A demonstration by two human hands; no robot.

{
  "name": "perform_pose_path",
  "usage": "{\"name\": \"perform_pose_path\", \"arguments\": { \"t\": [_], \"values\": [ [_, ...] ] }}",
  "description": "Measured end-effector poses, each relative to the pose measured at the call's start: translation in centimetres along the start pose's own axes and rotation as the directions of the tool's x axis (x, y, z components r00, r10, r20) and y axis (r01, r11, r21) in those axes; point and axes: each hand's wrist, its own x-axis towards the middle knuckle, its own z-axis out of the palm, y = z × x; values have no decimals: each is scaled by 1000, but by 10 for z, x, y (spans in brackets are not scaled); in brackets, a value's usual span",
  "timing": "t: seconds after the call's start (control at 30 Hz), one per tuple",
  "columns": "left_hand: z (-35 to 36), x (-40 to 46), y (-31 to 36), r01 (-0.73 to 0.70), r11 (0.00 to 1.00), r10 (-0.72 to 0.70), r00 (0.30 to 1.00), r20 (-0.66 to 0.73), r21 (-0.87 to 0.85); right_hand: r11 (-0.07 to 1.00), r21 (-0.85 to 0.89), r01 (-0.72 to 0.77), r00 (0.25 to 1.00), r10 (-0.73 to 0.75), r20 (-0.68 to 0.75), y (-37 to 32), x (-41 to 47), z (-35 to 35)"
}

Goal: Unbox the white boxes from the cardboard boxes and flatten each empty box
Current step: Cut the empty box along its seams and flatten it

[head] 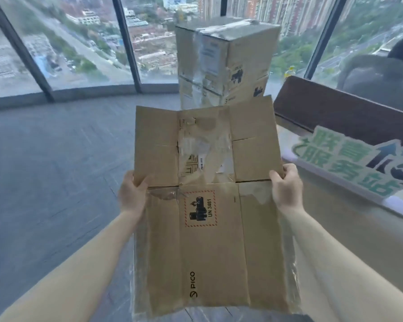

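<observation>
A flattened cardboard box (209,240) with a UN 3481 battery label and PICO print hangs in front of me, its flaps spread open at the top and torn clear tape across it. My left hand (132,194) grips its left edge at the flap fold. My right hand (286,187) grips the right edge at the same height. Behind it stand two taped cardboard boxes (226,63), stacked one on the other by the window. No white boxes are in view.
Grey carpet floor (56,170) spreads to the left, ending at a curved glass window wall (79,43). On the right is a table (358,240) with a green and white sign (354,163) and a brown board (335,112). A dark chair (382,77) stands far right.
</observation>
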Motion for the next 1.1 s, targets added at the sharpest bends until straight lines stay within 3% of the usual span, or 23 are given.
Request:
{"name": "perform_pose_path", "arguments": {
  "t": [0.27,0.57,0.8,1.1],
  "values": [
    [-153,10,-98,195,981,-192,934,-302,-22,982,-21,189,923,-170,345,-78,-50,180],
    [-221,79,-234,428,903,-408,819,-403,-43,950,-122,288,826,-182,534,-97,-85,381],
    [-187,132,-342,574,818,-535,744,-400,-26,923,-236,305,809,-120,576,-17,-72,501],
    [-61,165,-543,641,767,-595,698,-398,-22,873,-385,300,803,-13,596,201,-42,645]
  ]
}}
